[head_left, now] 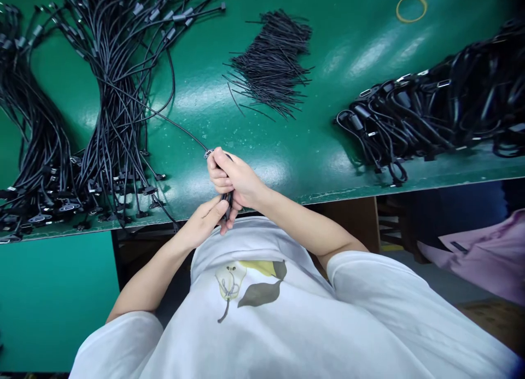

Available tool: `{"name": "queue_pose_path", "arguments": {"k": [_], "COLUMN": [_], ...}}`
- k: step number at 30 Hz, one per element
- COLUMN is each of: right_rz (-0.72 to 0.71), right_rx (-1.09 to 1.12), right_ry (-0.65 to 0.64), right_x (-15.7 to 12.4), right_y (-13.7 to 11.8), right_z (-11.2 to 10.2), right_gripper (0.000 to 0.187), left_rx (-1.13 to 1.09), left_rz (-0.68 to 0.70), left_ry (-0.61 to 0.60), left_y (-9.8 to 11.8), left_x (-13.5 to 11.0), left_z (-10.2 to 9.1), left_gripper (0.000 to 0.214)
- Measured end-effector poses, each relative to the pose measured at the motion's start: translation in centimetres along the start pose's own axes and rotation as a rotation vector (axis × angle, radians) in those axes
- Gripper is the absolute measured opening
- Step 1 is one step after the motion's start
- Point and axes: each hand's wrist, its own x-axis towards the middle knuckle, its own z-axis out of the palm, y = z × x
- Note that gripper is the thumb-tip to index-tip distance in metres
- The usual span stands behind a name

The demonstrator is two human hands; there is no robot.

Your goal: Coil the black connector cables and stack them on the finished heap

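Note:
Both my hands are closed around a folded black cable (228, 198) just in front of the table's front edge. My right hand (234, 176) wraps the upper part of the folds, its thumb on top. Below and to its left, my left hand (206, 219) pinches the lower end between thumb and fingers. A small connector (208, 153) sticks out by the right hand's fingertips. From there a thin black strand runs up and left to a large heap of loose cables (109, 94). My palms hide most of the folds.
A second heap of cables (41, 122) lies at the far left. Short black ties (274, 62) are piled at the table's back middle. Bundled cables (443, 100) line the right side. A yellow ring (411, 9) rests on the green table (320, 133). Pink cloth (488, 253) shows lower right.

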Motion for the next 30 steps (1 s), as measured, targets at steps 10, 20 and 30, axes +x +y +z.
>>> {"name": "queue_pose_path", "arguments": {"k": [10,20,30], "right_rz": [-0.137,-0.134,-0.085], "right_rx": [0.018,-0.17,0.148], "right_ry": [0.192,-0.052,0.154], "right_x": [0.4,-1.2,-0.8], "right_y": [0.0,0.6,-2.1], "right_z": [0.6,-0.9,-0.5], "right_gripper": [0.054,0.057,0.031], "left_rx": [-0.105,0.062,-0.241], "left_rz": [-0.042,-0.064,-0.124], "left_ry": [0.13,-0.093,0.019], "left_y": [-0.3,-0.6,-0.6], "left_x": [1.3,1.5,2.3], "left_z": [1.2,-0.4,1.8], "left_gripper": [0.039,0.036,0.049]}}
